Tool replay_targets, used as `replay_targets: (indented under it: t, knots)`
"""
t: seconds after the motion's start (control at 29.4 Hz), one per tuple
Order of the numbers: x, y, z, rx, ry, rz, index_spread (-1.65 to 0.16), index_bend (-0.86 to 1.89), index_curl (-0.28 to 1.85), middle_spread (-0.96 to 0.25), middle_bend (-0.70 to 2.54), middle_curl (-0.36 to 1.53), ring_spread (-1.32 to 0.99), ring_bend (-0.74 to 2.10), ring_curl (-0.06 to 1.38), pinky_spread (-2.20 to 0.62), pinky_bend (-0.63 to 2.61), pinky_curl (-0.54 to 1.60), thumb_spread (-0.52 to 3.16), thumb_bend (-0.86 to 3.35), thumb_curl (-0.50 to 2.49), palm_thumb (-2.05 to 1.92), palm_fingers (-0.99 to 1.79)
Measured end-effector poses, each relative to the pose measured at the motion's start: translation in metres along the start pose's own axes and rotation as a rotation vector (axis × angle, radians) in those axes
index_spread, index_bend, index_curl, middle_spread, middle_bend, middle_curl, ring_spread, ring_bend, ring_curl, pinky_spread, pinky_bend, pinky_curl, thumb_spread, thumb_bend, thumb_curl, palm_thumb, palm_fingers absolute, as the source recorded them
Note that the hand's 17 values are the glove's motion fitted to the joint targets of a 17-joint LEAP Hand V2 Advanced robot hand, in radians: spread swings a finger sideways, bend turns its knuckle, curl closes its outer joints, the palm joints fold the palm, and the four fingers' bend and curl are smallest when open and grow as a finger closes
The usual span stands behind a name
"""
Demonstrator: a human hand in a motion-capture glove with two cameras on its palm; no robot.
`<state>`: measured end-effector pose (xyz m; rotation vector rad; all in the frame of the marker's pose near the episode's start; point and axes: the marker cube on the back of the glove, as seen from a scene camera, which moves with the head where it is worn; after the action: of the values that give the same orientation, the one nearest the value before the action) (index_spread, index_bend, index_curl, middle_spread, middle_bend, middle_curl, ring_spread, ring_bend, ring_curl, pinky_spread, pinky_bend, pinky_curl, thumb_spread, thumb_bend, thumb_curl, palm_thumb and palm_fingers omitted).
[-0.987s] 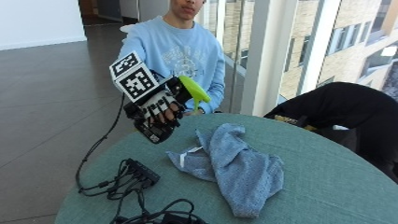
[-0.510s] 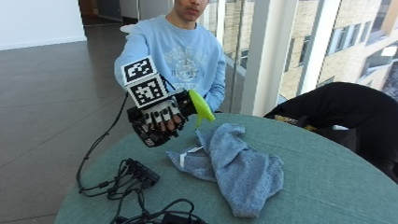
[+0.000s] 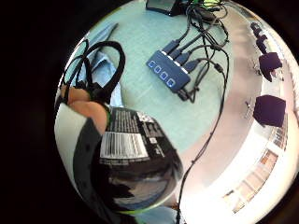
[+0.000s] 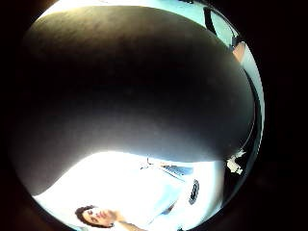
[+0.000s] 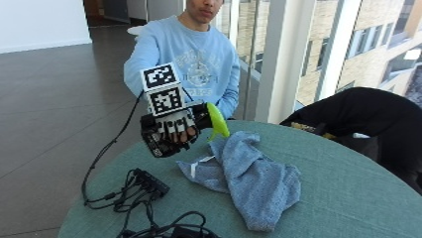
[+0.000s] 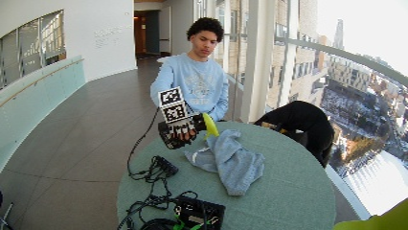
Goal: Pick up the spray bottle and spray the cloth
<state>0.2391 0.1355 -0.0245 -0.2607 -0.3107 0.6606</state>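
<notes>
My gloved right hand (image 5: 173, 130) grips the spray bottle, held up above the round green table (image 5: 356, 198). The bottle's yellow-green spray head (image 5: 216, 121) sticks out of the hand toward the blue-grey cloth (image 5: 254, 173), which lies crumpled on the table just below and beside it. In the wide outside view the hand (image 6: 180, 130) and the spray head (image 6: 209, 125) hang over the cloth (image 6: 229, 158). The bottle's dark labelled body (image 3: 133, 154) fills much of the little finger side palm view, with a fingertip (image 3: 91, 109) curled on it. A dark surface blocks the thumb side palm view.
A black USB hub (image 5: 150, 182) with cables lies on the table's near left part. A black box with more cables (image 6: 198, 213) sits at the front edge. A dark jacket (image 5: 369, 116) hangs over a chair at the far right. A window pillar stands behind.
My hand has turned with the bottle, so the spray head now points down toward the cloth instead of up and away, and it sits slightly lower and nearer the cloth.
</notes>
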Motion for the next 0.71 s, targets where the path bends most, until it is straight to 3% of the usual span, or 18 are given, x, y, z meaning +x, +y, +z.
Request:
replay_targets:
  t: [0.71]
  knots:
    - [-0.0077, 0.0031, -0.0075, -0.007, 0.033, -0.024, -0.26, 0.14, 0.38, -0.1, 0.28, 0.44, -0.12, 0.44, 0.38, -0.08, 0.35, 0.38, 0.84, -0.03, 0.55, 0.95, 1.18]
